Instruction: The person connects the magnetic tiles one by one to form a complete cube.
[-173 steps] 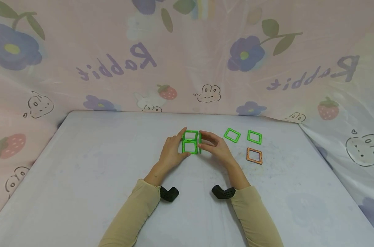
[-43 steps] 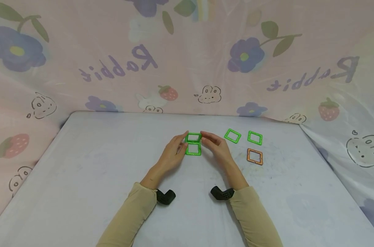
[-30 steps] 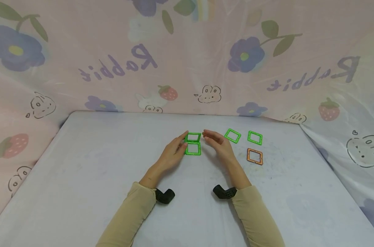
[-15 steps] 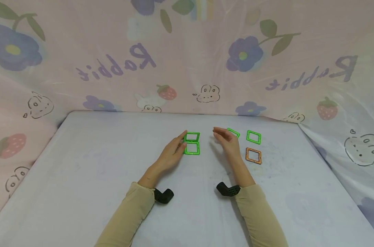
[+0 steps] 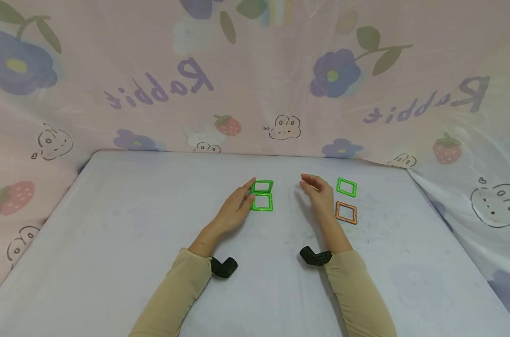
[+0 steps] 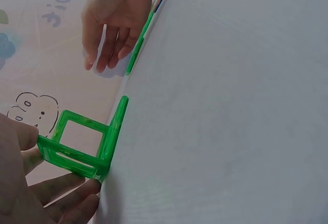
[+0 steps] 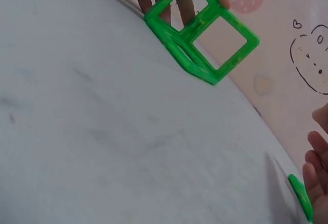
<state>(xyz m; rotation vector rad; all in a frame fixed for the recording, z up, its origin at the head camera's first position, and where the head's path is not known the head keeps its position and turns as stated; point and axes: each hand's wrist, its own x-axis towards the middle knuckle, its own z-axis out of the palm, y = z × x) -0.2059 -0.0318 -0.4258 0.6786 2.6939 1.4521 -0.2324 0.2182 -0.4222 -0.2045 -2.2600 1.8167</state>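
Three green magnetic tiles (image 5: 262, 209) form an open corner: one lies flat, one stands at the back and one stands on the left. My left hand (image 5: 232, 209) grips the left upright tile (image 6: 72, 158), with its thumb near one edge and its fingers along the outside. To the right, my right hand (image 5: 320, 196) hovers with loosely bent fingers and holds nothing. It covers most of a loose green tile (image 5: 324, 180) in the head view. Another green tile (image 5: 346, 179) and an orange tile (image 5: 346, 222) lie flat beyond that hand.
The white-covered table (image 5: 124, 234) meets a printed cloth backdrop (image 5: 255, 93) along its far edge. A black wrist device sits on the left wrist (image 5: 224, 267) and another on the right wrist (image 5: 315, 256).
Earlier my right hand held an upright green tile at the right side; now uprights stand at the back and left. The right hand has let go and moved right; the left stays.
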